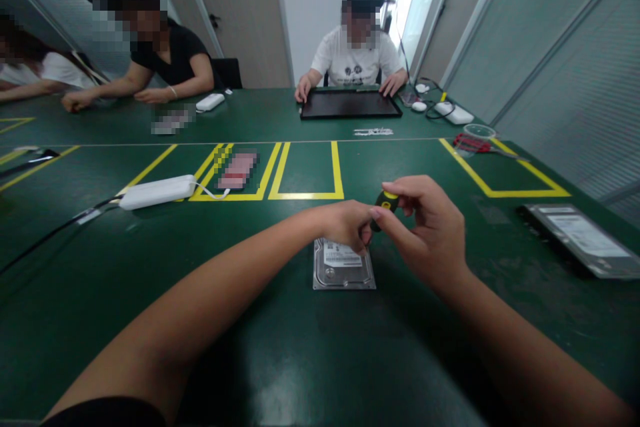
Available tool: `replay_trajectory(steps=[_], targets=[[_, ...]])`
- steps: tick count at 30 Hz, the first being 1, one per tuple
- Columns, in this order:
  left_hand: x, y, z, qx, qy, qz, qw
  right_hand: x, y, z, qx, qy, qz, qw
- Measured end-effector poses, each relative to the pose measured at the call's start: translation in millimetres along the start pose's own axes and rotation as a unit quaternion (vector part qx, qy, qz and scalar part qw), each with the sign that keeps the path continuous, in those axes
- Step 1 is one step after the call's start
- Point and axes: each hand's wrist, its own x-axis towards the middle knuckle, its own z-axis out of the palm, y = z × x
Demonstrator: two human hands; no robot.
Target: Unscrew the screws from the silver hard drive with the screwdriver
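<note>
A silver hard drive [344, 275] with a white label lies flat on the green table in front of me. My right hand [425, 223] is closed around the black and yellow handle of a stubby screwdriver [386, 205], held tilted over the drive's far right corner. Against the lower end of that handle, my left hand [347, 223] is closed, its fingers curled around where the shaft runs. Those fingers hide the shaft and tip, so contact with a screw cannot be seen. My left hand also covers the far part of the drive.
A second, larger drive [585, 240] lies at the right. White power strip [157, 192] and phone [239, 170] are at the left, among yellow tape markings [305, 196]. Across the table a person [357, 53] holds a black panel [350, 105]; other people sit at the far left.
</note>
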Motion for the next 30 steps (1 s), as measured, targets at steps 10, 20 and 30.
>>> replay_trajectory(steps=[10,20,30], targets=[[3,-11,5.6,0.011,0.02,0.036,0.999,-3,-3,-2,0.015,-0.003,0.025,1.0],[3,-12,4.8,0.023,0.018,0.055,0.998,-4,-2,-1,0.026,0.01,0.035,0.999],[3,-14,6.5,0.034,0.031,0.063,0.997,-4,-1,1,0.038,0.013,0.037,0.999]])
